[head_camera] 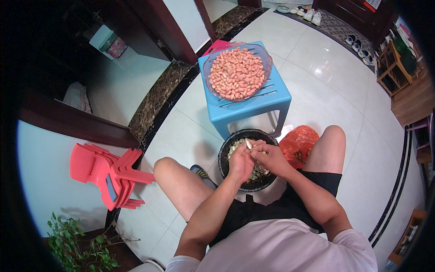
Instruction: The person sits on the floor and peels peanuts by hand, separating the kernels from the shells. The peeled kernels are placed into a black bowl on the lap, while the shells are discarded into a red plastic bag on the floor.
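Note:
My left hand [240,164] and my right hand [272,159] meet over a round black bin [223,170] between my knees. A pale, open peanut shell [248,145] shows at my left fingertips. The right thumb and fingers pinch against it; they partly hide what lies between the two hands. Peanut shells [255,175] fill the lower part of the bin. Just beyond it, a clear scalloped bowl [267,57] of shelled pink peanuts [236,73] stands on a blue plastic stool [221,110].
A red plastic bag [295,141] with some peanuts in it lies right of the bin, by my right knee. Stacked red chairs [102,170] stand at left, a phone [111,187] on them. A leafy plant [73,243] grows at lower left. Shoes [309,15] line the doormat [334,25].

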### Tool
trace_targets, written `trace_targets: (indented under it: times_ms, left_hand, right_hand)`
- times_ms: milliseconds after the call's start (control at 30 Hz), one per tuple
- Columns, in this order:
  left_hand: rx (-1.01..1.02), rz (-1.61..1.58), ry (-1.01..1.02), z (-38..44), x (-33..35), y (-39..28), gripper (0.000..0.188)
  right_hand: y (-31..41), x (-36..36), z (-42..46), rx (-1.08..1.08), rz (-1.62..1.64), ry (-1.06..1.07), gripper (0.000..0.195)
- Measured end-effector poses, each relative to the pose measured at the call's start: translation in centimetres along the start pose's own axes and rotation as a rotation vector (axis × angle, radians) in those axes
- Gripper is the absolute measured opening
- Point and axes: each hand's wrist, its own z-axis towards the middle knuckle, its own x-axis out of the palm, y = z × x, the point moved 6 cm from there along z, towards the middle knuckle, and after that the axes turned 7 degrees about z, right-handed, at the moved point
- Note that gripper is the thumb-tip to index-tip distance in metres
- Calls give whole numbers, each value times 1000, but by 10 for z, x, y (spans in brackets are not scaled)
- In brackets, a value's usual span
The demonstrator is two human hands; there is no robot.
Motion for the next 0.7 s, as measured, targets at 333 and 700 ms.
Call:
trace_targets:
  times_ms: [333,700]
  left_hand:
    - [-40,-118,-190,12,-21,10,28]
    - [-71,850,-480,-1,-52,-3,24]
  right_hand:
    - [29,16,-14,-418,-671,-36,36]
    - [2,-14,2,-199,-649,-46,36]
